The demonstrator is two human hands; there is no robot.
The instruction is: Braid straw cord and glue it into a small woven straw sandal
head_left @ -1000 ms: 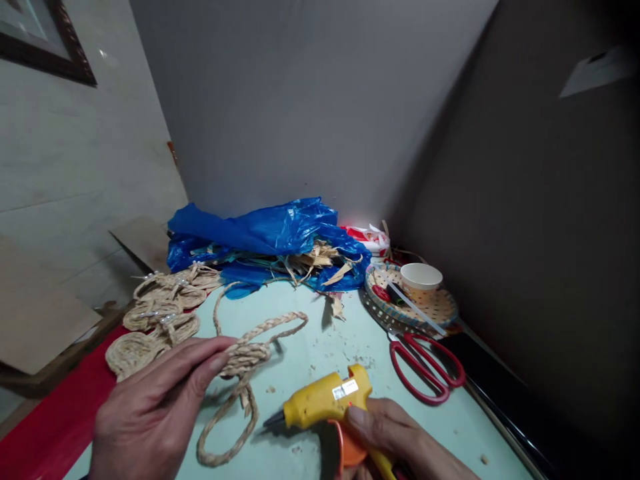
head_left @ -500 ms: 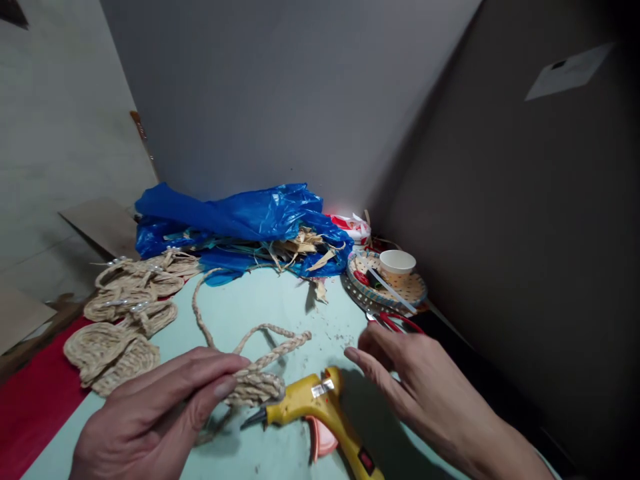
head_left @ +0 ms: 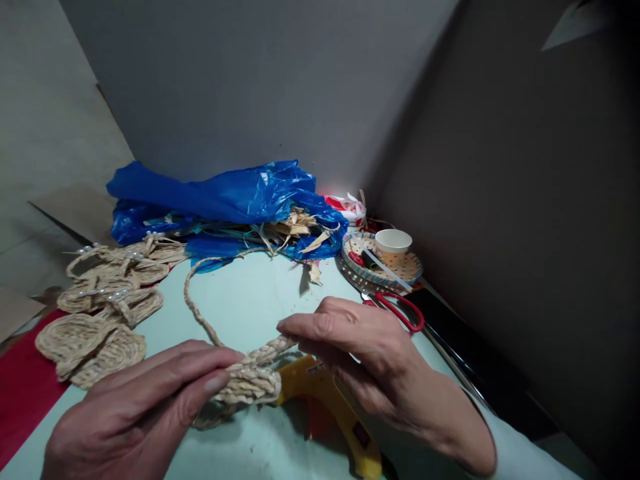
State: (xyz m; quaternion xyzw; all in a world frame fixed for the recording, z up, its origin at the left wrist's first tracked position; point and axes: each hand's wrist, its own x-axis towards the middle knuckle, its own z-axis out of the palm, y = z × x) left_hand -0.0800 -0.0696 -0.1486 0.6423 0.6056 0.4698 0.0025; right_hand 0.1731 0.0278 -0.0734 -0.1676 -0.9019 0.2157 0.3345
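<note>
Pinched between the thumb and fingers of my left hand (head_left: 145,400) is a coiled piece of braided straw cord (head_left: 249,385), its layers stacked. From it a long tail of the cord runs back across the table toward the blue bag. My right hand (head_left: 370,353) is closed over the cord's upper strand, just right of the coil; its fingertips are partly hidden. Beneath my right hand lies a yellow glue gun (head_left: 347,427), its nozzle hidden behind the coil and my left hand.
Several woven straw sandal pieces (head_left: 100,343) lie at left, some with beads. A blue plastic bag (head_left: 215,197) with dry straw (head_left: 300,223) sits at the back. To the right are a basket (head_left: 350,272), a paper cup (head_left: 393,247) and red-handled scissors (head_left: 400,310).
My right hand has moved left and taken hold of the cord's upper strand. The loose loop beside the coil is no longer visible. The camera view has shifted slightly.
</note>
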